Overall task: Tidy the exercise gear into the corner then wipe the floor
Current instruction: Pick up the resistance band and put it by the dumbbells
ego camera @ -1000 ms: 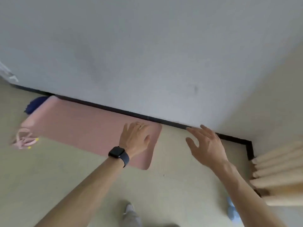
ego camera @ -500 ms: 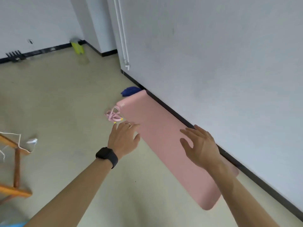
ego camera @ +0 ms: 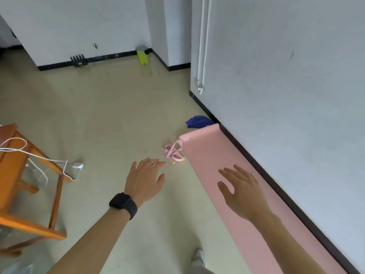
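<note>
Left hand (ego camera: 145, 180), grip spread and holding nothing, hovers over the floor (ego camera: 110, 107) just short of the pink rope (ego camera: 173, 152); right hand (ego camera: 243, 192), grip likewise spread, is over the pink mat (ego camera: 205, 155), which lies flat along the wall's black skirting; white print at the mat's far corner is too small to read; a blue cloth (ego camera: 198, 122) lies beyond it; a wooden chair (ego camera: 17, 175) stands at left

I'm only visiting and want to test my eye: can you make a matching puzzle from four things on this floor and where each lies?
1. pink mat
2. pink rope bundle
3. blue cloth
4. yellow-green bin

A. in the far corner
B. beyond the mat's far end
C. flat along the right-hand wall
D. beside the mat's left edge

Pairs: 1-C, 2-D, 3-B, 4-A
</note>
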The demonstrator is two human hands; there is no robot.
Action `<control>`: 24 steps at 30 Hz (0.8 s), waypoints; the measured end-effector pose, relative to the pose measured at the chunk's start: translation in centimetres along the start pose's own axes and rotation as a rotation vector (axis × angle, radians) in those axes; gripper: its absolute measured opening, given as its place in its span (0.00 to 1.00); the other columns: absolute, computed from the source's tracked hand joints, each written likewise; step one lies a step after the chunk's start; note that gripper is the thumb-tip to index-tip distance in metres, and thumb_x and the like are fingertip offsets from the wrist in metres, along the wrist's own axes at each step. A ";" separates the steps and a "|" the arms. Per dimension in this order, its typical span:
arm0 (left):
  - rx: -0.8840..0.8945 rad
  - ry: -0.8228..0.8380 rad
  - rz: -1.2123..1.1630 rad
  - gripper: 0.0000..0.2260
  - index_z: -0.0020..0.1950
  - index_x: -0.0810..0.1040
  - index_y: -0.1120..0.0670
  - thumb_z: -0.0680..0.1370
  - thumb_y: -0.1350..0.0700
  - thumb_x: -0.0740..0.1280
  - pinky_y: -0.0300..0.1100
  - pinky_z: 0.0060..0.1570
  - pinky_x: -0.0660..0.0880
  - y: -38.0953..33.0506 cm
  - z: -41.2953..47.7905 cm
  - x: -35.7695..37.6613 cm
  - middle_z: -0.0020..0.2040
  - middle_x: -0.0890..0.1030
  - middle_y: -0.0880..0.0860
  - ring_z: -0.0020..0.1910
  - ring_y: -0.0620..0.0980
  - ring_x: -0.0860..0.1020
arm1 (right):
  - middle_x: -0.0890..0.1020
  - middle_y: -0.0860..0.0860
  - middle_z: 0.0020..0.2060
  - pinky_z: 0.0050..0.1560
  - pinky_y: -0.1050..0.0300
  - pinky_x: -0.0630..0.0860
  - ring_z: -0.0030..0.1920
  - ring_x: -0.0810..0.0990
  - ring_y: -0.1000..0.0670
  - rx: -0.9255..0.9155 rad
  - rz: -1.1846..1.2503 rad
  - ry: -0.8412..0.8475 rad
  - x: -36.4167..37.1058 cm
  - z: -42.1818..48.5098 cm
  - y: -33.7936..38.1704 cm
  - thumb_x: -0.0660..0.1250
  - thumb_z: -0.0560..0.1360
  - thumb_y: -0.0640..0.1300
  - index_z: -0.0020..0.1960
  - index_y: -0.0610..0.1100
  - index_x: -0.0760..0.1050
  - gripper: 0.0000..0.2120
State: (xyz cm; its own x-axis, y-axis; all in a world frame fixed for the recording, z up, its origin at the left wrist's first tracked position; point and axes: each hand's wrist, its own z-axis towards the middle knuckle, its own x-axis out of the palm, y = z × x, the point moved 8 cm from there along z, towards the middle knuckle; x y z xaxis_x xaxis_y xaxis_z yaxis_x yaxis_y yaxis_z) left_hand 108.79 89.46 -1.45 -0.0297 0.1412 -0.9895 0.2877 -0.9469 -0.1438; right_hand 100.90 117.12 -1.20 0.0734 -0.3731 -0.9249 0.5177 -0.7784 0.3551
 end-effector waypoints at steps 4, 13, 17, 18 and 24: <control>-0.075 0.013 0.027 0.21 0.76 0.65 0.42 0.82 0.46 0.57 0.52 0.74 0.55 4.6 7.3 -0.9 0.76 0.68 0.45 0.78 0.47 0.59 | 0.73 0.59 0.70 0.75 0.47 0.61 0.76 0.62 0.52 -0.028 0.030 0.068 3.4 9.4 1.1 0.54 0.79 0.61 0.72 0.55 0.71 0.25; -0.198 0.021 -0.015 0.21 0.77 0.64 0.42 0.83 0.46 0.57 0.51 0.76 0.53 15.1 22.2 -2.4 0.76 0.67 0.45 0.77 0.46 0.59 | 0.75 0.59 0.69 0.73 0.45 0.63 0.76 0.63 0.51 -0.103 0.020 0.184 9.1 28.0 5.5 0.52 0.78 0.62 0.71 0.55 0.73 0.26; -0.167 0.034 -0.037 0.21 0.76 0.65 0.42 0.82 0.47 0.58 0.51 0.76 0.55 20.2 29.8 -1.4 0.76 0.68 0.45 0.77 0.47 0.60 | 0.75 0.59 0.69 0.73 0.45 0.62 0.76 0.63 0.51 -0.078 -0.012 0.207 12.5 35.5 7.0 0.56 0.78 0.60 0.71 0.57 0.72 0.23; -0.150 0.046 -0.030 0.21 0.76 0.65 0.42 0.83 0.47 0.58 0.51 0.76 0.55 21.5 31.9 -1.2 0.76 0.68 0.45 0.77 0.47 0.60 | 0.75 0.59 0.69 0.73 0.45 0.63 0.76 0.63 0.51 -0.059 -0.023 0.215 13.6 37.2 7.1 0.54 0.78 0.61 0.71 0.56 0.72 0.25; 0.005 0.157 0.033 0.22 0.78 0.63 0.43 0.83 0.46 0.57 0.51 0.75 0.53 27.3 43.7 0.4 0.77 0.66 0.45 0.78 0.47 0.59 | 0.68 0.65 0.72 0.77 0.48 0.57 0.78 0.56 0.55 0.112 -0.053 0.253 18.6 45.5 7.5 0.40 0.75 0.67 0.75 0.60 0.64 0.33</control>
State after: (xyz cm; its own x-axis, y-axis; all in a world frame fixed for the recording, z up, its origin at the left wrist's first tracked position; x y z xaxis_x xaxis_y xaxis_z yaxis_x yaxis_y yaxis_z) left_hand 74.77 51.00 -6.30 0.1297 0.1528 -0.9797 0.2807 -0.9533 -0.1115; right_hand 67.39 81.42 -9.55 0.2665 -0.2039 -0.9420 0.4301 -0.8495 0.3055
